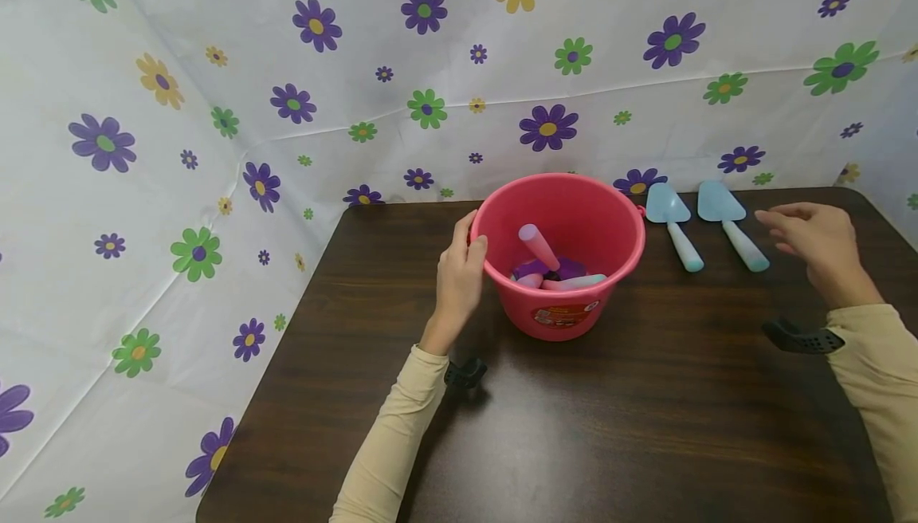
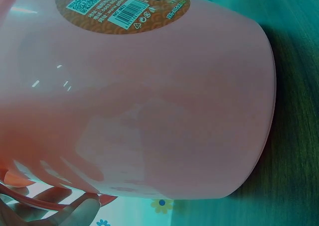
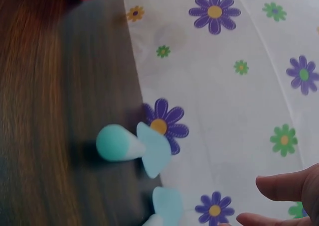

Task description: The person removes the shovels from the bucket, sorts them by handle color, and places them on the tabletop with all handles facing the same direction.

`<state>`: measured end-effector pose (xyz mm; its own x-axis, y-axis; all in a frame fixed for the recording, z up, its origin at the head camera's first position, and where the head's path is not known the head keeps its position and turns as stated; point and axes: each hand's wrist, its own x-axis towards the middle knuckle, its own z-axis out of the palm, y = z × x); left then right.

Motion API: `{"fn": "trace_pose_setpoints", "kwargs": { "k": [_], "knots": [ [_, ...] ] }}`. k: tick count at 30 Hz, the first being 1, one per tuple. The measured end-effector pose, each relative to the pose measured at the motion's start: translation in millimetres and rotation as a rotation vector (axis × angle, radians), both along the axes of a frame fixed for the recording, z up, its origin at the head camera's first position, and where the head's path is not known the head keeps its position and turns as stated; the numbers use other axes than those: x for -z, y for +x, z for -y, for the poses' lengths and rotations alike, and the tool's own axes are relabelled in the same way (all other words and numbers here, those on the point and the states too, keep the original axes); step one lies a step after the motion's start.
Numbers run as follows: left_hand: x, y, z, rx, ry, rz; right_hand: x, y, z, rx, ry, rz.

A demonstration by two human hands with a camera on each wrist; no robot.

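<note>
One glossy, tapered plastic bucket [image 1: 574, 216] stands on the wood-grain counter [image 1: 645, 411]; the left hand [image 1: 459, 276] grips its rim. Two smooth trowels [image 1: 677, 237], with flared blades and rounded handles, lie alongside. The right hand [image 1: 821, 240], holding nothing, hovers beside them.

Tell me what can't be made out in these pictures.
Head view: lower parts of the items in the pink bucket, hidden by its front wall.
Left wrist view: part of the label, cut off by the upper edge.
Right wrist view: most of the right hand, cut off by the right edge.
</note>
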<state>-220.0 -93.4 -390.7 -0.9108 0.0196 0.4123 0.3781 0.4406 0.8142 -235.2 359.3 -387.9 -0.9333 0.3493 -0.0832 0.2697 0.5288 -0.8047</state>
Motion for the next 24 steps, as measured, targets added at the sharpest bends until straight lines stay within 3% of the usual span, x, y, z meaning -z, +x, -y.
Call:
{"fn": "trace_pose_setpoints", "kwargs": {
  "k": [10, 24],
  "knots": [
    [0.3, -0.7, 0.2, 0.009, 0.008, 0.005, -17.2, 5.2, 17.1, -0.082, 0.018, -0.023],
    [1.6, -0.6, 1.3, 0.013, 0.015, 0.010, -56.7, 27.5, 61.5, -0.239, 0.060, -0.108]
  ]
}}
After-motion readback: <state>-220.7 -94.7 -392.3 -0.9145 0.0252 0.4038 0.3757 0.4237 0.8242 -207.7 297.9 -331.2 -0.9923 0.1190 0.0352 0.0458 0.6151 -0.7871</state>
